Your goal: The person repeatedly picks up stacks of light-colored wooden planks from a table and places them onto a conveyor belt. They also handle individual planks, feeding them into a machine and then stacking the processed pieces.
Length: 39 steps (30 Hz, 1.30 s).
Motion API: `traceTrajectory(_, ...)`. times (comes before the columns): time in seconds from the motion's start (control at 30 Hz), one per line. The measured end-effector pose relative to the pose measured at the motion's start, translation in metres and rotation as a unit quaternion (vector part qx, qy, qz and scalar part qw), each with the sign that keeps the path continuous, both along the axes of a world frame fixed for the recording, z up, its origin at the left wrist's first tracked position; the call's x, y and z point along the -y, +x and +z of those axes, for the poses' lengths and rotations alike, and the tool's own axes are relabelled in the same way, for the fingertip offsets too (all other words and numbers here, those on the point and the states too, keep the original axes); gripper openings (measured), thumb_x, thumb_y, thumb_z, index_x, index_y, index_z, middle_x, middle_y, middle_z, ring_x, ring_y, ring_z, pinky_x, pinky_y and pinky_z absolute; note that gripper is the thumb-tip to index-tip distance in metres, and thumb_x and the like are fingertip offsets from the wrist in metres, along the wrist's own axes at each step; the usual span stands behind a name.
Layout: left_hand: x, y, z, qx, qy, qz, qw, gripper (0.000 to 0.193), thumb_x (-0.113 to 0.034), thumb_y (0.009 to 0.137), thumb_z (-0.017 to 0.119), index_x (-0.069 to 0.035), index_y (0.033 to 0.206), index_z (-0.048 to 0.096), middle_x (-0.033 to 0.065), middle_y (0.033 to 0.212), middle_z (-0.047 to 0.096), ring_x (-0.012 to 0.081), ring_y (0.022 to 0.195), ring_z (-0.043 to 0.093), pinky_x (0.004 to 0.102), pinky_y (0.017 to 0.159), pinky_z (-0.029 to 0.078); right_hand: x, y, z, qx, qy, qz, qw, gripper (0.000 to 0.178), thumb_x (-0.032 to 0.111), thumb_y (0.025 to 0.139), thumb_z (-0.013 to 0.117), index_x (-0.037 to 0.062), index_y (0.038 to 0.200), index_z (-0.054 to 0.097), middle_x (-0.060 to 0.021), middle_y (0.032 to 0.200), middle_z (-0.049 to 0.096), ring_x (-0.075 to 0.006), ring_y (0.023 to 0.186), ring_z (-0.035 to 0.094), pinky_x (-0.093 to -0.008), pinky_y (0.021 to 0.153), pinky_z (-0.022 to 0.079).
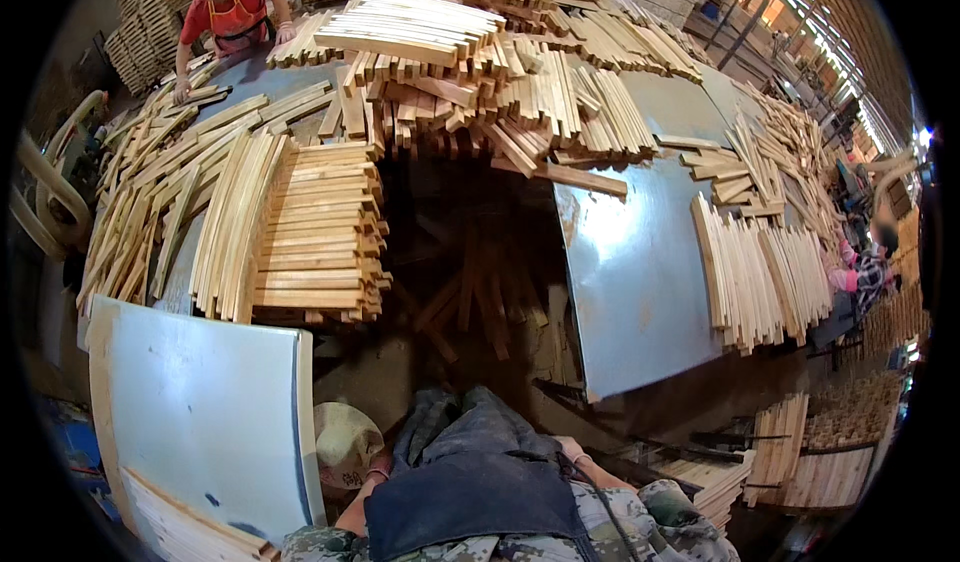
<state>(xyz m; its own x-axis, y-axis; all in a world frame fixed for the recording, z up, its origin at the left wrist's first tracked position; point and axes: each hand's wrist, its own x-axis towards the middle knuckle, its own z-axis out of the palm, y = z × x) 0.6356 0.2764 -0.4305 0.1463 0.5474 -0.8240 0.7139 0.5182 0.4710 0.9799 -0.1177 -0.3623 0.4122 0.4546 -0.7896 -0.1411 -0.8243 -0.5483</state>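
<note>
Both my hands hang low beside my dark apron (pixel 470 507). Only a small part of my left hand (pixel 378 465) shows at the apron's left side, next to a rounded pale beige thing (pixel 345 436) whose kind I cannot make out. My right hand (pixel 573 450) rests near my right thigh, against the apron's edge, with a dark cord running past it. The fingers of both hands are mostly hidden. In front of me, stacked wooden strips (pixel 315 227) stand at the left, and a row of pale wooden strips (pixel 765 282) lies at the right.
A metal-topped table (pixel 635 302) stands to the right, another pale panel (pixel 205 402) at the near left. Large piles of wooden strips (pixel 410 27) cover the far side. Loose strips (pixel 480 292) lie on the dark floor between. A person in red (pixel 235 7) works at far left.
</note>
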Motion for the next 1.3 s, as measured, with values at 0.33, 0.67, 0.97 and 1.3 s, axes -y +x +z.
traceTrajectory(0.33, -0.100, 0.043, 0.062, -0.012, -0.010, 0.060, 0.998, 0.048, -0.035, 0.102, 0.070, -0.004, 0.139, 0.071, 0.0135, 0.120, 0.076, 0.0272, 0.106, 0.070, 0.0395, 0.098, 0.054, -0.191, 0.098, 0.017, 0.034, -0.037, -0.038, 0.998, 0.051, 0.034, 0.105, 0.064, -0.0002, 0.143, 0.068, -0.0142, 0.137, 0.075, -0.0258, 0.123, 0.070, -0.0362, 0.103, 0.053)
traceTrajectory(0.67, -0.115, 0.050, 0.080, -0.028, -0.037, 0.086, 0.995, 0.050, -0.035, 0.103, 0.070, -0.003, 0.141, 0.068, 0.0122, 0.120, 0.075, 0.0256, 0.106, 0.069, 0.0383, 0.098, 0.054, -0.238, 0.100, 0.027, -0.176, 0.033, -0.198, 0.964, 0.039, 0.028, 0.112, 0.053, 0.0072, 0.141, 0.069, -0.0095, 0.133, 0.075, -0.0244, 0.115, 0.070, -0.0384, 0.099, 0.054)
traceTrajectory(0.97, -0.148, 0.092, 0.111, 0.008, -0.047, 0.102, 0.994, 0.051, -0.034, 0.103, 0.070, -0.002, 0.143, 0.066, 0.0110, 0.119, 0.075, 0.0241, 0.106, 0.069, 0.0372, 0.098, 0.054, -0.217, 0.116, 0.054, -0.199, 0.003, -0.307, 0.931, 0.036, 0.029, 0.114, 0.050, 0.0100, 0.137, 0.071, -0.0070, 0.127, 0.076, -0.0232, 0.108, 0.071, -0.0389, 0.095, 0.054)
traceTrajectory(1.3, -0.212, 0.203, 0.155, 0.069, -0.059, 0.115, 0.989, 0.053, -0.033, 0.103, 0.069, -0.002, 0.146, 0.063, 0.0096, 0.119, 0.075, 0.0225, 0.106, 0.068, 0.0359, 0.098, 0.053, -0.231, 0.215, -0.008, 0.066, 0.040, -0.080, 0.994, 0.029, 0.026, 0.103, 0.064, 0.0045, 0.119, 0.075, -0.0171, 0.121, 0.077, -0.0324, 0.111, 0.072, -0.0389, 0.098, 0.053)
